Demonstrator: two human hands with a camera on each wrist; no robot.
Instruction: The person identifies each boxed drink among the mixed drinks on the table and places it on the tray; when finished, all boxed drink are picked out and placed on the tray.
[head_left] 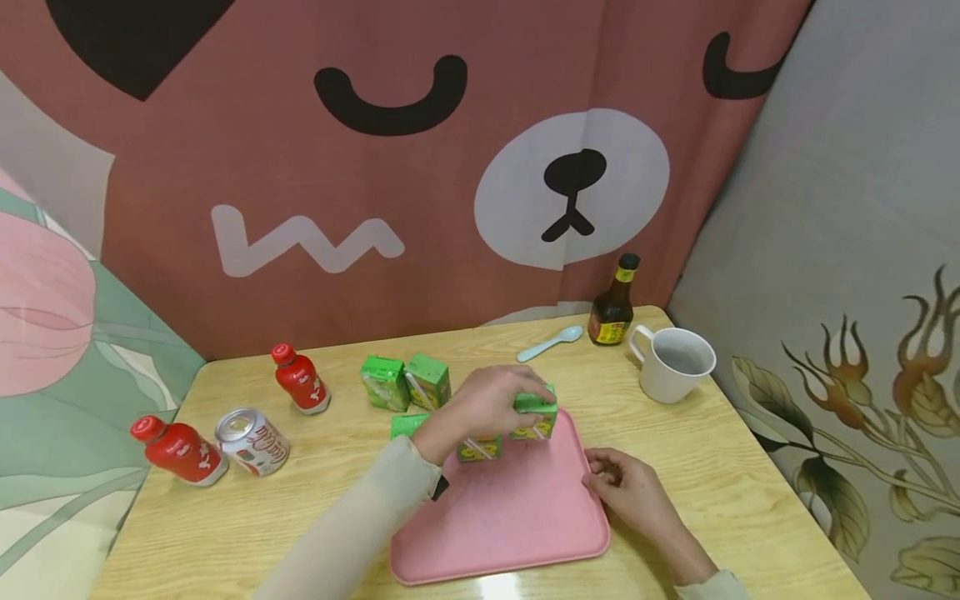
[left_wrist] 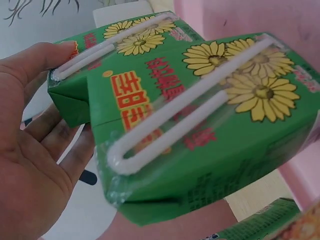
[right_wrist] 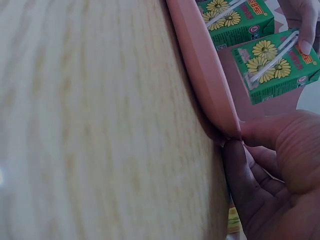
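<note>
My left hand point(head_left: 491, 402) grips a green drink carton point(head_left: 532, 427) at the far right corner of the pink tray point(head_left: 510, 517). In the left wrist view, the thumb lies over that carton's end, and a second carton point(left_wrist: 200, 120) with a white straw and yellow flowers fills the foreground. This second carton point(head_left: 480, 450) is on the tray, left of the held one. My right hand point(head_left: 633, 492) pinches the tray's right rim point(right_wrist: 210, 75) between thumb and fingers. Whether the held carton touches the tray is hard to tell.
Green cartons point(head_left: 427, 382) stand left of the tray, one partly behind my left wrist. Further left are red bottles point(head_left: 303, 383) and a can point(head_left: 253, 442). A light blue spoon point(head_left: 551, 342), a dark sauce bottle point(head_left: 613, 304) and a white mug point(head_left: 671, 367) are at the back right.
</note>
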